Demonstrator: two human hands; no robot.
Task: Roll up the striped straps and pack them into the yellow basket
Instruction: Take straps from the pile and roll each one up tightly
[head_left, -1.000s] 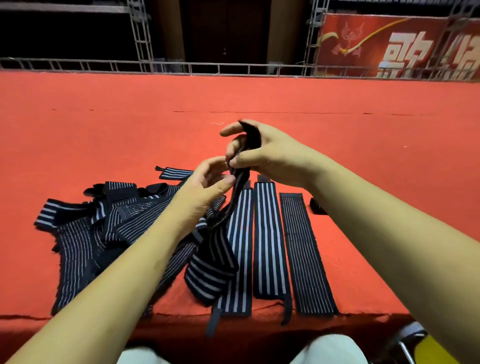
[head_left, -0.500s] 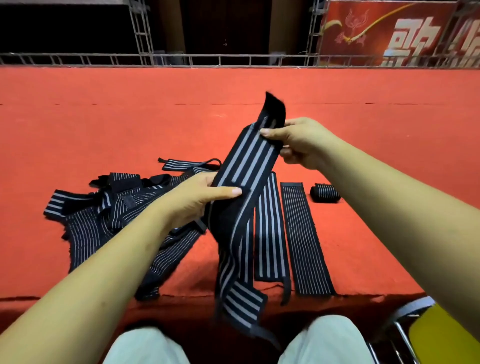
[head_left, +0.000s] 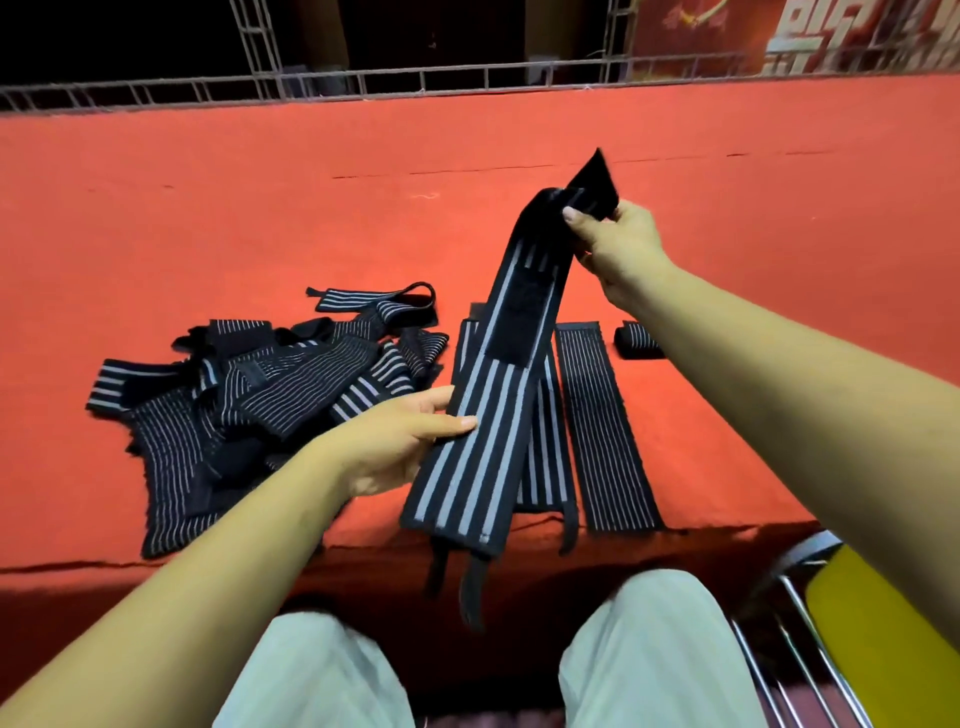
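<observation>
Striped strap (head_left: 478, 452) held between left hand (head_left: 395, 441) low, right hand (head_left: 618, 244) high.

Cut off by the right and bottom edges: yellow basket (head_left: 893, 654). Half hidden behind the right forearm (head_left: 779, 395): rolled strap (head_left: 631, 340). Largely covered by the held strap (head_left: 493, 415): flat straps (head_left: 548, 467) beneath, plus fingertips of the left hand (head_left: 395, 441). Blurred: top tip of the held strap. Pile (head_left: 234, 405) too tangled to count.
</observation>
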